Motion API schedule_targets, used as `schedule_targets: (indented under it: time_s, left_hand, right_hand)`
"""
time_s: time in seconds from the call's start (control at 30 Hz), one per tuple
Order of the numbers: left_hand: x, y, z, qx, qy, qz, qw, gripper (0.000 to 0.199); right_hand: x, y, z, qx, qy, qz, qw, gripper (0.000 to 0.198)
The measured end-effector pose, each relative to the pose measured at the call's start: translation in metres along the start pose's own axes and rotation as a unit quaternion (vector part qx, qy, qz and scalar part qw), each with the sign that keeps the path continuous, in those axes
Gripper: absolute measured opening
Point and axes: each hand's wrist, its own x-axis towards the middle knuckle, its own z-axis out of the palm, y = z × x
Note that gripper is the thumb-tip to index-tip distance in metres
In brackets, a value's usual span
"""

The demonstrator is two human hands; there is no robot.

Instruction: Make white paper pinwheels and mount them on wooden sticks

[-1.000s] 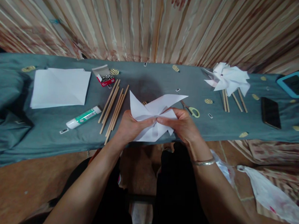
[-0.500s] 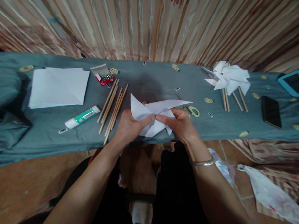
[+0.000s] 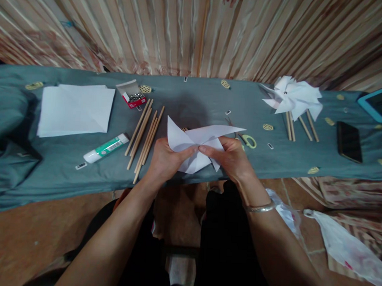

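left hand (image 3: 165,159) and right hand (image 3: 236,160) are pinching a paper pinwheel (image 3: 196,162) at its centre, seemingly holding its folds together. sticks (image 3: 153,135) are lying nearby.

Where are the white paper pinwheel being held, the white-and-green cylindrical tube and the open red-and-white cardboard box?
Held white paper pinwheel (image 3: 204,137), head view: upper blade, near the centre.
White-and-green cylindrical tube (image 3: 106,148), head view: green label.
Open red-and-white cardboard box (image 3: 137,102), head view: red front wall.

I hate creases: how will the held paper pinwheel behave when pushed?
The paper pinwheel looks thin, so probably light. Its pointed tips jut out, so would likely bend. Its folds, pinched by left hand and right hand, might spring open.
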Motion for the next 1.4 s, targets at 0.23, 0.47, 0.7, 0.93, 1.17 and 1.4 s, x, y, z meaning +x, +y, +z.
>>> schedule_targets:
  time_s: [0.23, 0.47, 0.7, 0.93, 1.17, 1.4]
  left_hand:
    - [0.0007, -0.0011, -0.0014, -0.013, -0.005, -0.029, 0.999, 0.023]
    - [0.0008, -0.0021, -0.0025, -0.005, -0.010, -0.020, 1.000, 0.026]
    - [0.0010, -0.0012, -0.0036, 0.018, -0.008, -0.003, 1.000, 0.023]
    - [0.0008, 0.0007, -0.0030, 0.030, 0.004, -0.024, 0.999, 0.022]
    - [0.0008, -0.0021, -0.0022, 0.026, 0.014, -0.017, 0.999, 0.023]
    - [0.0013, -0.0045, -0.0023, 0.023, 0.012, -0.029, 0.999, 0.021]
  right_hand:
    - [0.0006, 0.0025, -0.0021, -0.038, -0.011, -0.024, 0.999, 0.025]
    - [0.0019, 0.0051, -0.0029, -0.074, -0.008, -0.049, 0.996, 0.022]
    - [0.0013, 0.0047, -0.0017, -0.071, -0.001, -0.062, 0.996, 0.019]
    - [0.0017, 0.0045, -0.0012, -0.082, -0.010, -0.054, 0.995, 0.026]
    - [0.0010, 0.0045, 0.0011, -0.076, 0.000, -0.049, 0.996, 0.028]
    - [0.0014, 0.0071, 0.0000, -0.094, -0.001, -0.055, 0.994, 0.027]
